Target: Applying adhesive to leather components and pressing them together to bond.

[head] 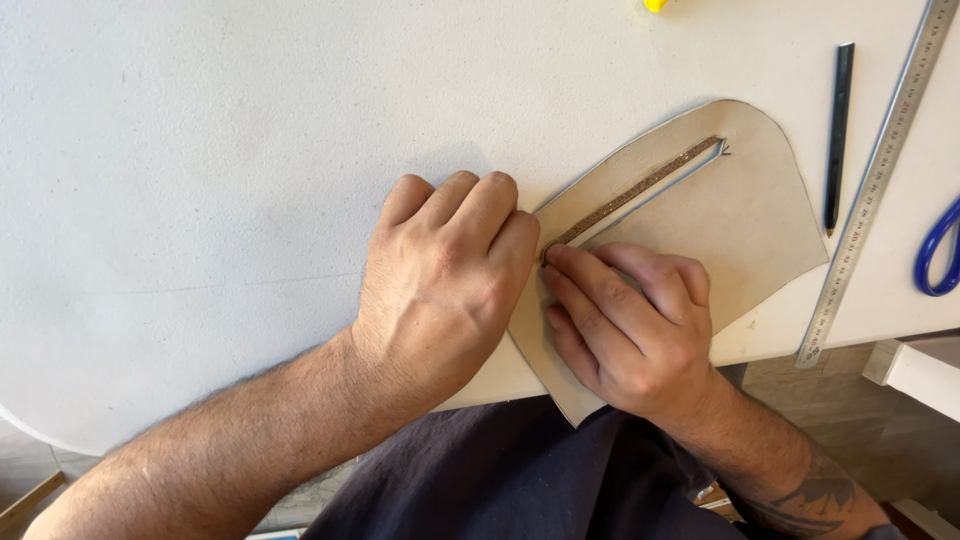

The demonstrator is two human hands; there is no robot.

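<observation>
On a white tabletop [200, 200], a left hand [445, 285] rested curled on a tan pattern piece [740, 220], while the right hand [625, 330] kept its fingers [585, 280] pressed together on a glittery strip [640, 190] along its slit.

Table top [200, 200]: white, matt, faintly grainy, painted or laminate.
Pattern piece [740, 230]: tan card or thin board, matt, smooth, dark cut edge.
Strip [640, 190] in slot: brown, granular, cork-like, rough.
Ruler [875, 185]: brushed metal, dull sheen.
Pencil [837, 135]: dark, satin.
Scissor handle [940, 250]: blue plastic, glossy.
Apron cloth [520, 480]: dark woven, matt.
</observation>
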